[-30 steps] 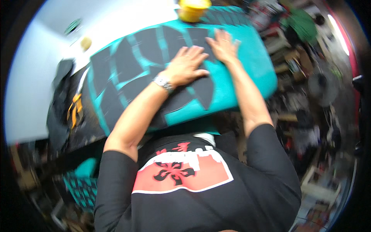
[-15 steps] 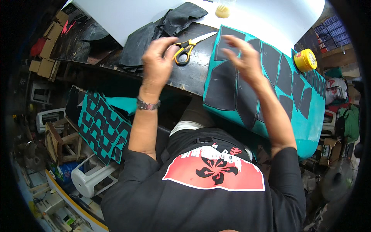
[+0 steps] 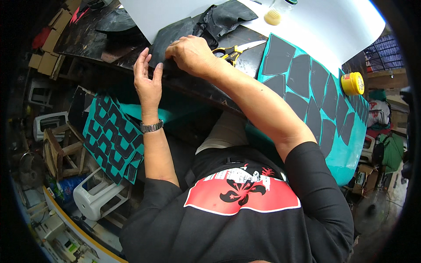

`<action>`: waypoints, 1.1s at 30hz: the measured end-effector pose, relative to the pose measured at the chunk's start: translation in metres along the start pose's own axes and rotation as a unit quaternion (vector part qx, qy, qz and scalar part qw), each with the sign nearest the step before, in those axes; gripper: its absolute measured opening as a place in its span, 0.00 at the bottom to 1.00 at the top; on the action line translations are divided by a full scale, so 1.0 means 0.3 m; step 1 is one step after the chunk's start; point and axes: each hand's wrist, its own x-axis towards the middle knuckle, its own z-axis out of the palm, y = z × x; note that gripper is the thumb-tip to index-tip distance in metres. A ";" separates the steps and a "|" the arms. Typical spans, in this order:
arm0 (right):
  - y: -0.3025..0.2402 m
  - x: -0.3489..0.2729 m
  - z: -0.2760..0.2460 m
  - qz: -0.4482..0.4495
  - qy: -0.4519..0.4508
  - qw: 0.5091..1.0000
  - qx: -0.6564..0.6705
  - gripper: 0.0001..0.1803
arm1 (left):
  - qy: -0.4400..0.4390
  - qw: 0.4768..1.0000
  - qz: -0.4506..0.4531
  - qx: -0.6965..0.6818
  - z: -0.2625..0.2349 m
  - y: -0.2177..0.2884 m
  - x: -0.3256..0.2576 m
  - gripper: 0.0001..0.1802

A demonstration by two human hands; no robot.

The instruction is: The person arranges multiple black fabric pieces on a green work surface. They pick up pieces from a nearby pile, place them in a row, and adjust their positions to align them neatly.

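My left hand (image 3: 148,81) lies flat with fingers together on a black rubber sheet (image 3: 169,41) at the near edge of a dark worktable (image 3: 109,48). My right hand (image 3: 190,53) reaches across from the right, and its fingers press down on the same sheet close to the left hand. Just right of the right hand lie yellow-handled scissors (image 3: 234,50). A teal board (image 3: 333,118) covered with several dark cut shapes sits at the right, under my right forearm.
A yellow tin (image 3: 352,83) stands on the teal board's far end. A white sheet (image 3: 315,30) with a small jar (image 3: 278,11) covers the back of the table. Another teal board with black pieces (image 3: 112,140) leans at lower left, near a white stool (image 3: 94,199).
My view has swung left from the teal board to the dark table. Both hands left the board and moved to the black rubber sheet beside the scissors.
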 end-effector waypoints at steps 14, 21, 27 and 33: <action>-0.015 -0.019 0.013 0.174 0.118 0.960 0.185 0.09 | 0.077 0.979 -0.087 -0.166 0.042 0.008 0.029 0.23; 0.024 -0.017 -0.186 0.231 0.418 0.792 0.379 0.10 | -0.058 0.935 0.144 0.319 0.025 -0.055 0.071 0.18; 0.066 -0.420 -0.618 0.102 0.482 0.798 0.347 0.05 | -0.149 0.916 0.103 0.357 -0.045 -0.133 0.181 0.23; -0.009 -1.114 -0.932 0.262 0.479 0.805 0.232 0.24 | 0.035 0.826 0.163 0.539 0.092 0.087 0.122 0.29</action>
